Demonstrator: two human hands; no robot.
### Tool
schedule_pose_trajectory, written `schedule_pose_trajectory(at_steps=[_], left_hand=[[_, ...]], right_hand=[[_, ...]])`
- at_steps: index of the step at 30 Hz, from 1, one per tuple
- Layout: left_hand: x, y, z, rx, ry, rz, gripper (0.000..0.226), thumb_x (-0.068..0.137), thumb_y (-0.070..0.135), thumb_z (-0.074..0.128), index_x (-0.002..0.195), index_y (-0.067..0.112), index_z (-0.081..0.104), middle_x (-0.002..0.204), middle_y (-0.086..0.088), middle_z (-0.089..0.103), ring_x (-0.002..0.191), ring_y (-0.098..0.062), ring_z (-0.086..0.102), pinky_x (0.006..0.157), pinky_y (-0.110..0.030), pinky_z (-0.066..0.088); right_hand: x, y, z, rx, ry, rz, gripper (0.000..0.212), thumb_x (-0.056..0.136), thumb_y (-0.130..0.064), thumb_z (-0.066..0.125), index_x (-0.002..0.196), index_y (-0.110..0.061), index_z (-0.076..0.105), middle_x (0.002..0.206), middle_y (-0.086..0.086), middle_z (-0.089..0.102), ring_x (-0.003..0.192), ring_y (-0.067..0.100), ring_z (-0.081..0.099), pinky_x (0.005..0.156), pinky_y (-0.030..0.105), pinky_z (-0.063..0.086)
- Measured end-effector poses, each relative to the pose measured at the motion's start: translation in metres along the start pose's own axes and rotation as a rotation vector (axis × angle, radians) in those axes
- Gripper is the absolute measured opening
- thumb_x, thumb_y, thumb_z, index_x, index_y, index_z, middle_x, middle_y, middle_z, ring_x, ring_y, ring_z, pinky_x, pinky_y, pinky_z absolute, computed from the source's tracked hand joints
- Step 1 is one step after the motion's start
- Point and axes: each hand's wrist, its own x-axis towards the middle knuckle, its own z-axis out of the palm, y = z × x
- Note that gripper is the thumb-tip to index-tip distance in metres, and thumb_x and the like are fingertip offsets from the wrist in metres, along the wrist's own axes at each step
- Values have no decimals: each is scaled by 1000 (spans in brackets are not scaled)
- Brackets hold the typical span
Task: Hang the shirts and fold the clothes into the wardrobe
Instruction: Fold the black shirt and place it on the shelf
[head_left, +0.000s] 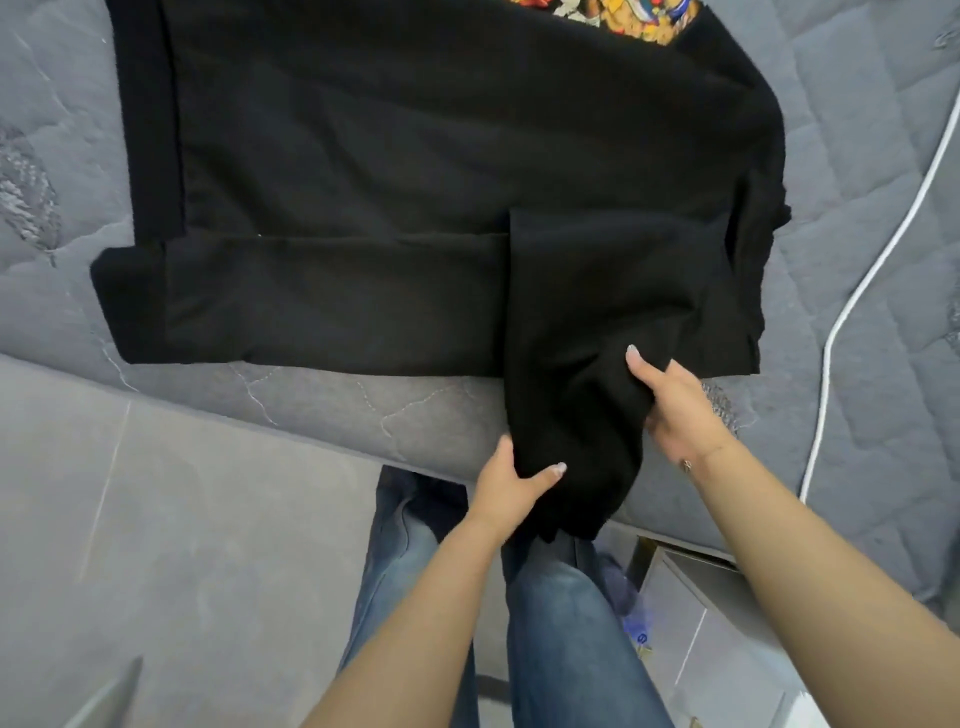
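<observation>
The black garment (415, 182) covers most of the bed (62, 130); bare quilt lies open to its left and right. A white cable (852, 301) crosses the right strip. Near edge: the hanging sleeve (571, 415) blocks the middle

- One black garment (415, 171) is spread on one grey quilted mattress (857, 260)
- Two hands are seen — left hand (511, 483), right hand (675, 410)
- One white cable (852, 296) is laid across the mattress
</observation>
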Motion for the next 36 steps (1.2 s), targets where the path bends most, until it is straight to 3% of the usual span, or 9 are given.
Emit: schedule_pose_trajectory(at_steps=[5, 9, 13, 17, 21, 25, 30, 33, 36], left_hand=[[-21, 19, -11, -85, -147, -20, 10, 88, 24, 70, 98, 23, 68, 98, 7, 74, 87, 0, 69, 68, -10, 51], [-54, 86, -80, -118, 60, 170, 16, 92, 26, 64, 84, 18, 75, 92, 0, 76, 86, -11, 70, 70, -20, 53], [-72, 190, -171, 233, 125, 333, 33, 79, 38, 74, 89, 7, 68, 91, -8, 71, 84, -17, 64, 80, -33, 48], [-50, 265, -250, 727, 177, 210, 42, 66, 52, 76, 88, 17, 70, 84, 3, 74, 76, -11, 69, 73, -26, 51], [3, 266, -310, 1132, 246, 69, 51, 72, 58, 70, 103, 18, 66, 98, -1, 66, 94, -23, 60, 90, -38, 46], [36, 224, -330, 1332, 339, 200, 52, 85, 50, 65, 129, 24, 53, 124, -8, 59, 117, -33, 52, 99, -46, 36], [13, 159, -307, 1067, 743, 474, 72, 79, 44, 70, 141, 27, 38, 143, -4, 41, 134, -28, 35, 113, -51, 15], [-1, 133, -300, 626, 982, 211, 78, 81, 51, 68, 144, 19, 36, 146, -10, 38, 135, -33, 33, 109, -52, 23], [2, 119, -310, 215, 849, 48, 71, 82, 56, 66, 134, 10, 50, 133, -14, 51, 126, -33, 46, 108, -51, 36]], right_hand=[[-2, -36, 3, 299, -99, 14, 36, 98, -25, 55, 131, -10, 57, 124, 3, 67, 114, 15, 63, 92, 29, 54], [-8, -67, 17, 401, -247, 46, 28, 98, -23, 54, 117, -12, 70, 124, 5, 67, 115, 18, 63, 91, 33, 55], [-15, -79, 46, 509, -374, 84, 23, 91, -16, 59, 108, -11, 75, 125, 9, 66, 116, 21, 62, 90, 31, 55], [-15, -54, 101, 486, -372, 208, 32, 84, -12, 64, 117, -11, 64, 120, 10, 68, 107, 22, 67, 82, 33, 58], [-10, -6, 162, 376, -312, 330, 18, 87, -8, 67, 105, -10, 70, 113, 9, 71, 99, 23, 70, 81, 34, 59], [-6, 18, 187, 374, -225, 371, 25, 83, -17, 70, 107, -12, 69, 117, 5, 68, 108, 22, 66, 86, 32, 56], [5, 6, 147, 623, 69, 277, 33, 86, -26, 68, 119, -22, 62, 115, 3, 71, 112, 19, 63, 96, 38, 50], [13, -3, 118, 693, 306, 231, 19, 96, -27, 57, 112, -18, 62, 121, 3, 66, 113, 18, 60, 99, 37, 47], [19, -8, 109, 665, 419, 216, 13, 99, -27, 52, 101, -16, 60, 134, 4, 57, 116, 18, 56, 98, 35, 45]])
